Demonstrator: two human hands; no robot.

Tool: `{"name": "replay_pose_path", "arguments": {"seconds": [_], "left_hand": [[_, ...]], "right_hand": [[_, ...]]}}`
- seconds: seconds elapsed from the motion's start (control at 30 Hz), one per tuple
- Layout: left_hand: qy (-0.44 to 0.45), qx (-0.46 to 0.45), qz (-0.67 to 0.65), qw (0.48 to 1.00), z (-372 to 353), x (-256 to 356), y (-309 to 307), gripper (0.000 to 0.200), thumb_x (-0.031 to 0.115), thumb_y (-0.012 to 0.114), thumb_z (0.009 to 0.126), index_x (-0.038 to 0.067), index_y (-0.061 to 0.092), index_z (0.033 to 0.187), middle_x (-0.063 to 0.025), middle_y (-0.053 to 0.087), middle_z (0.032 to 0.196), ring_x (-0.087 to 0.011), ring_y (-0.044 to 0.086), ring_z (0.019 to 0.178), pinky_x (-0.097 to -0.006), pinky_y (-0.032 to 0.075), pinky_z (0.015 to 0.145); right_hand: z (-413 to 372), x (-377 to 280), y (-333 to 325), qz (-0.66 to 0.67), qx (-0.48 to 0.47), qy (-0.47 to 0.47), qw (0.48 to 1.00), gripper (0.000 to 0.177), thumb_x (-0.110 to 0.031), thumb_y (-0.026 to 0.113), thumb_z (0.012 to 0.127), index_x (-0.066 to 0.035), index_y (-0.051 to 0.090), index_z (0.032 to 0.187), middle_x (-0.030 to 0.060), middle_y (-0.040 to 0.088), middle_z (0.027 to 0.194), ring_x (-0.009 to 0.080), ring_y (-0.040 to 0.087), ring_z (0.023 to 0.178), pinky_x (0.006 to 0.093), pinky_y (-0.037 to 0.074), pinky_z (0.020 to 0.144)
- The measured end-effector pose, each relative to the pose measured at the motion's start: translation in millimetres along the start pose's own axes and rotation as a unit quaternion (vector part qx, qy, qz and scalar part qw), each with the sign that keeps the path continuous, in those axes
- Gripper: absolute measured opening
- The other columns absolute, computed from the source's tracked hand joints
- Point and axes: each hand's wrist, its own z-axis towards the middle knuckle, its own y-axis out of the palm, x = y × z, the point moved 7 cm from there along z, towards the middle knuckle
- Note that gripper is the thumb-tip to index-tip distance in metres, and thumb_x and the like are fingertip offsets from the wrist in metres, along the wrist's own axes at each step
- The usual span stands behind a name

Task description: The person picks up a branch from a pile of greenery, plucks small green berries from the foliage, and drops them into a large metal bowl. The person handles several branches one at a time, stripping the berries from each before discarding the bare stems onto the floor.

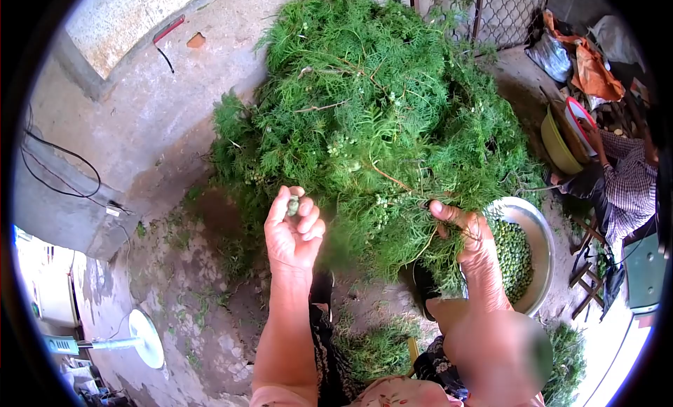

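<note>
My left hand is closed round a small green cone, which shows between the thumb and the curled fingers. My right hand pinches a leafy green branch between thumb and fingers, at the lower right of a big heap of cut branches. Small round cones hang on some sprigs near the middle of the heap. Beside my right wrist, partly behind it, stands a metal basin holding many small green cones.
Another person in a checked sleeve sits at the right, by a yellow-green basin and a red-rimmed one. A white fan-like disc stands at the lower left. Loose greenery lies between my legs.
</note>
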Motion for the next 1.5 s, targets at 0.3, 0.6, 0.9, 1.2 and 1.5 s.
{"name": "replay_pose_path", "arguments": {"seconds": [0.3, 0.6, 0.9, 1.2, 1.5], "left_hand": [[0.006, 0.099, 0.172, 0.980, -3, -13, -9, 0.032, 0.036, 0.059, 0.082, 0.005, 0.056, 0.082, -0.0039, 0.050, 0.073, -0.0093, 0.043, 0.050, -0.0171, 0.030, 0.034], [0.060, 0.114, 0.338, 0.932, -4, -15, 2, 0.016, 0.020, 0.061, 0.083, 0.004, 0.059, 0.086, -0.0019, 0.054, 0.067, -0.0062, 0.043, 0.044, -0.0167, 0.027, 0.034], [0.102, 0.159, 0.237, 0.953, -4, -1, -19, 0.013, 0.017, 0.060, 0.084, 0.005, 0.055, 0.084, 0.0005, 0.049, 0.069, -0.0066, 0.041, 0.049, -0.0181, 0.029, 0.038], [0.020, 0.016, -0.031, 0.999, 6, -1, -20, 0.014, 0.013, 0.050, 0.085, 0.001, 0.056, 0.092, -0.0099, 0.056, 0.084, -0.0165, 0.051, 0.063, -0.0236, 0.044, 0.047], [0.039, 0.052, -0.084, 0.994, 0, -10, -19, 0.021, 0.020, 0.053, 0.086, 0.000, 0.057, 0.084, -0.0138, 0.059, 0.090, -0.0245, 0.057, 0.079, -0.0349, 0.051, 0.070]], "right_hand": [[-7, -3, 8, -0.070, 0.000, 0.039, 0.997, 0.045, -0.046, 0.074, 0.058, -0.007, 0.052, 0.052, 0.0036, 0.050, 0.060, 0.0190, 0.046, 0.076, 0.0306, 0.028, 0.073], [1, 11, 21, -0.043, -0.071, 0.002, 0.997, 0.044, -0.031, 0.075, 0.064, -0.005, 0.058, 0.095, 0.0008, 0.053, 0.060, 0.0137, 0.045, 0.058, 0.0263, 0.032, 0.065], [-13, -11, 31, -0.163, -0.122, -0.043, 0.978, 0.044, -0.033, 0.073, 0.064, -0.007, 0.062, 0.099, 0.0079, 0.062, 0.086, 0.0175, 0.055, 0.078, 0.0320, 0.043, 0.071], [-1, -2, -10, -0.155, -0.005, -0.099, 0.983, 0.048, -0.036, 0.072, 0.071, -0.005, 0.057, 0.104, 0.0059, 0.059, 0.092, 0.0145, 0.052, 0.072, 0.0295, 0.042, 0.066], [-5, 2, -62, -0.558, 0.049, -0.472, 0.681, 0.025, -0.008, 0.062, 0.079, -0.003, 0.056, 0.103, 0.0074, 0.060, 0.101, 0.0185, 0.056, 0.091, 0.0322, 0.045, 0.080]]}}
